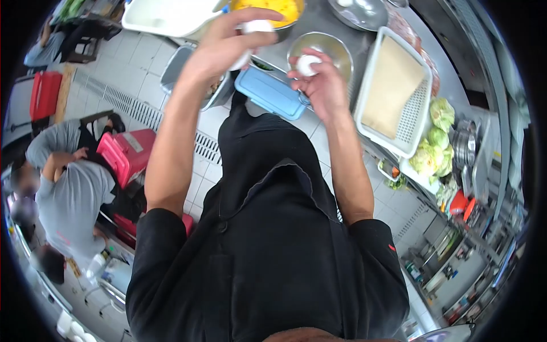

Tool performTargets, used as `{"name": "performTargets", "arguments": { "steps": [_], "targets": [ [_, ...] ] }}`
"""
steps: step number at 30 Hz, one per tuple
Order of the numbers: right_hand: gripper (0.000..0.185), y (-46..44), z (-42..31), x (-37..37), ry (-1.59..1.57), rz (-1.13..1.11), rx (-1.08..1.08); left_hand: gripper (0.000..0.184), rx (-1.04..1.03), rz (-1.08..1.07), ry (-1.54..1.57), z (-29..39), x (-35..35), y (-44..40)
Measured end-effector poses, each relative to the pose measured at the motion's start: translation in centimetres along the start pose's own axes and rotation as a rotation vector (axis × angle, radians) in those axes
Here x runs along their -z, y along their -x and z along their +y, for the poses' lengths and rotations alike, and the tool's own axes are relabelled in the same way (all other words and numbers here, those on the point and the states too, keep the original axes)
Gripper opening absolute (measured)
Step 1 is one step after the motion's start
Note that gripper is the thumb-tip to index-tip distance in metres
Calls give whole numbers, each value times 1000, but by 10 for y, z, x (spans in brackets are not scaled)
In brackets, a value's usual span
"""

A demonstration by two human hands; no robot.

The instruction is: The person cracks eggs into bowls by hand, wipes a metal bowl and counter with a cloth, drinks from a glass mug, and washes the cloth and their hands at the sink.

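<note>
My left hand [228, 43] is closed on a white egg [257, 26] beside the bowl of yellow egg [268, 5]; whether its shell is whole or broken I cannot tell. Another white rounded piece [240, 60] shows below its fingers. In my right hand [326, 85] a white egg [308, 65] rests between curled fingers, over the near side of a metal bowl [336, 48]. A blue lidded box [268, 91] lies below and between the hands.
A white tub [165, 17] stands at upper left, with a grey bin [176, 68] below it. To the right are a white perforated basket [370, 85] with a tan sheet, lettuce [430, 157] and another metal bowl [364, 14]. People in grey shirts [74, 199] sit at left.
</note>
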State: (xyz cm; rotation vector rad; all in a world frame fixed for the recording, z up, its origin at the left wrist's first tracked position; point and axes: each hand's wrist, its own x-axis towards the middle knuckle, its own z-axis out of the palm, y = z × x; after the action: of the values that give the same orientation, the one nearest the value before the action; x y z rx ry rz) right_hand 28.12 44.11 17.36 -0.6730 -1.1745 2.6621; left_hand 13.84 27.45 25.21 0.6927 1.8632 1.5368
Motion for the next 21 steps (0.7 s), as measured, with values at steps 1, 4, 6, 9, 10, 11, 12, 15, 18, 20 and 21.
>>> {"name": "performTargets", "arguments": {
  "steps": [1, 4, 6, 9, 10, 11, 12, 15, 18, 20, 21],
  "targets": [
    [39, -4, 16, -11, 62, -73, -39, 41, 25, 41, 73, 4, 20, 17],
    [42, -44, 66, -66, 253, -165, -93, 46, 15, 165, 114, -3, 74, 51],
    [56, -83, 94, -95, 787, -214, -91, 62, -39, 286, -14, -7, 87, 63],
    [70, -100, 113, -109, 941, -305, -35, 73, 127, 397, -325, -42, 90, 75],
    [66, -85, 118, -109, 560, -306, -213, 75, 185, 403, -414, -59, 84, 77],
    [62, -66, 116, -104, 475, -343, -213, 79, 205, 375, -401, -81, 75, 76],
    [59, -51, 112, -97, 388, -383, -210, 80, 102, 350, -461, -117, 68, 74],
    [44, -24, 117, -49, 673, -343, -42, 83, 147, 230, -515, -130, 1, 66],
    [36, 14, 108, 15, 427, -23, -46, 83, 245, -65, -496, -92, -55, 56],
    [37, 46, 81, 55, 123, 94, -191, 79, 121, -134, -472, -99, -76, 53],
    [40, 63, 73, 68, 67, 183, -168, 65, 68, -109, -491, -99, -84, 49]
  ]
}}
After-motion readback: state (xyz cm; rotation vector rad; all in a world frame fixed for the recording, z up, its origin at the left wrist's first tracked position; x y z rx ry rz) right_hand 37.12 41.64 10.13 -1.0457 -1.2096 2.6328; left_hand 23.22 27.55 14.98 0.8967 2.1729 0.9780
